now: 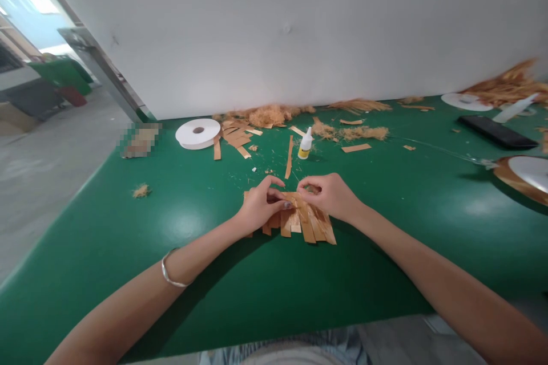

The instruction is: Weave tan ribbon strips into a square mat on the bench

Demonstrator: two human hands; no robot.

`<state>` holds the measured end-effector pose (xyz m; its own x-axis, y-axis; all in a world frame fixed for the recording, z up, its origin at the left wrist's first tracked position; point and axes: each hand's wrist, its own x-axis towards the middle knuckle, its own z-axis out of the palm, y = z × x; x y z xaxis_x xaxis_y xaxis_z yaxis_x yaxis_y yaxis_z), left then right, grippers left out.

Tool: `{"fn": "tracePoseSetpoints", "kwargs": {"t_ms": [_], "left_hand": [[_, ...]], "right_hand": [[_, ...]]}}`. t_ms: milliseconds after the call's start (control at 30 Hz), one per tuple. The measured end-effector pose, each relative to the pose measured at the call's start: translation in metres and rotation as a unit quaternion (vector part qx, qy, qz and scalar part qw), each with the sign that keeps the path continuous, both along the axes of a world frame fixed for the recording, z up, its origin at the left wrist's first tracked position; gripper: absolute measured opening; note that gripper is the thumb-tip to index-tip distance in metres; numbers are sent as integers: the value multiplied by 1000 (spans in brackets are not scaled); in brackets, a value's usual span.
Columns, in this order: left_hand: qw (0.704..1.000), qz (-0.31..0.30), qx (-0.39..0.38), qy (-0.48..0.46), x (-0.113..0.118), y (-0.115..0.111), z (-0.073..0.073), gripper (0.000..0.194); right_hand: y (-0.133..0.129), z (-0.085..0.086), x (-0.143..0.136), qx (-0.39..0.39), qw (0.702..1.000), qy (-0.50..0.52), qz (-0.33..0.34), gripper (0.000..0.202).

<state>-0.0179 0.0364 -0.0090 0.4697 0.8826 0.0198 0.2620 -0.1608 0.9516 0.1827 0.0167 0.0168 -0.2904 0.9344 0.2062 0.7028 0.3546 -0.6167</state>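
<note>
A fringed piece of brown strips (309, 225) lies on the green table (205, 296) under both hands. My left hand (262, 203) rests on its upper left part, thumb and forefinger apart, the thumb pressing near the top edge. My right hand (327, 193) is at the upper right edge, fingertips pinched together; what they hold is too small to make out. Just behind the hands lies a loose brown strip (289, 157), and beside it stands a small white bottle with a yellow label (305, 144).
White tape roll (198, 133) and cut strips (235, 136) lie at the back left. Fibre piles (269, 116) line the white wall. At the right are a black phone-like object (496, 132), a white-tipped bottle (516, 108) and a round reel (524, 177).
</note>
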Motion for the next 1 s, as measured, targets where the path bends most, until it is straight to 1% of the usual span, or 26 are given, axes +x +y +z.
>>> {"fn": "tracePoseSetpoints", "kwargs": {"t_ms": [67,167,300,400,567,633,700,767,833,933,1000], "left_hand": [[1000,-1,2,-1,0,0,-1,34],[1000,-3,6,0,-1,1,-2,34],[1000,-3,13,8,-1,2,-4,36],[1000,-3,19,17,-1,2,-4,36],[1000,-5,25,16,-1,2,-5,35],[1000,-8,24,11,-2,2,-5,35],[1000,-11,21,8,-2,2,-6,34],[1000,-10,19,9,-2,2,-5,34],[1000,-10,18,9,-2,2,-5,34],[1000,-13,15,1,-1,2,-5,33],[1000,-16,13,-3,-1,2,-5,33]], "right_hand": [[2,-1,1,-15,999,33,-6,24],[5,-1,4,-43,993,110,-23,23],[10,1,6,-71,969,234,-37,21],[11,2,7,-122,942,311,-39,22],[13,2,8,-216,872,438,-14,21],[14,4,9,-240,850,469,-22,20],[14,6,10,-244,837,488,-30,21],[15,7,12,-231,841,489,-25,22],[16,8,15,-202,860,468,-21,20],[16,8,22,-140,906,399,-26,16],[14,10,27,-89,947,308,-29,16]]}}
